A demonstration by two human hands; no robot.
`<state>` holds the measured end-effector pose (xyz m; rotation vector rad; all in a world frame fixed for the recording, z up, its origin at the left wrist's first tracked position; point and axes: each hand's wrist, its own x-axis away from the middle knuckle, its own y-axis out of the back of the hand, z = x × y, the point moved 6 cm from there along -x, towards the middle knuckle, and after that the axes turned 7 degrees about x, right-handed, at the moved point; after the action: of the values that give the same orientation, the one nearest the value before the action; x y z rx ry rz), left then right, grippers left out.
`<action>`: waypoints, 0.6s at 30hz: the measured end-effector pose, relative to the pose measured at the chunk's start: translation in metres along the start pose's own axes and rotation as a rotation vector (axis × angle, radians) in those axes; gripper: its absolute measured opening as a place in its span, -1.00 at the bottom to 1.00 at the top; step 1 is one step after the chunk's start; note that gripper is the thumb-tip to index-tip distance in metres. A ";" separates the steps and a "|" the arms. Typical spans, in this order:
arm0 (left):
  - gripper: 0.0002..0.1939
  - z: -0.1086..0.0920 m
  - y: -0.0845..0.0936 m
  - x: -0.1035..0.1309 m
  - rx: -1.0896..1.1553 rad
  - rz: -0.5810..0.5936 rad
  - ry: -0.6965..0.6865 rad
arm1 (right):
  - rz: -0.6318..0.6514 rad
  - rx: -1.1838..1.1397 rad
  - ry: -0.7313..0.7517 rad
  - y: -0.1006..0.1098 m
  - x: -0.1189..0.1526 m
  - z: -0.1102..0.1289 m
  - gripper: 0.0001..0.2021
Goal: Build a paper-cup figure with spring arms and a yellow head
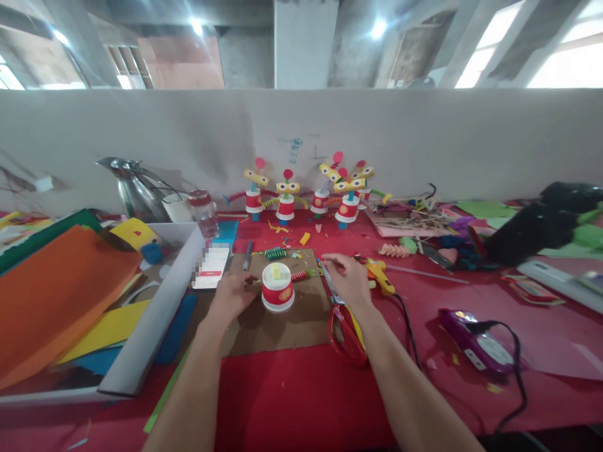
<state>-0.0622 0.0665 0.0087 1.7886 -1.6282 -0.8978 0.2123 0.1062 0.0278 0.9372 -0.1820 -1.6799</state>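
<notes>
Our left hand, its hold unclear, is hovering beside the inverted red-and-white paper cup, at 9 o'clock; our narrowly curled right hand, contents unclear, is hovering farther, at 2 o'clock.

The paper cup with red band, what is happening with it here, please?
The cup stands upside down on cardboard, a pleated paper spring at its side. The left hand is close beside the cup; the right hand is over scissors, near the spring's outer end. Five cup figures stand behind.
</notes>
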 end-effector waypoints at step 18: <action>-0.75 -0.003 -0.007 0.003 -0.181 0.006 0.105 | 0.090 0.050 0.105 -0.022 0.017 0.024 -0.70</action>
<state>-0.0555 0.0646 0.0052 1.6772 -1.4385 -0.9023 0.1794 0.0905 0.0238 1.0369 -0.1933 -1.5456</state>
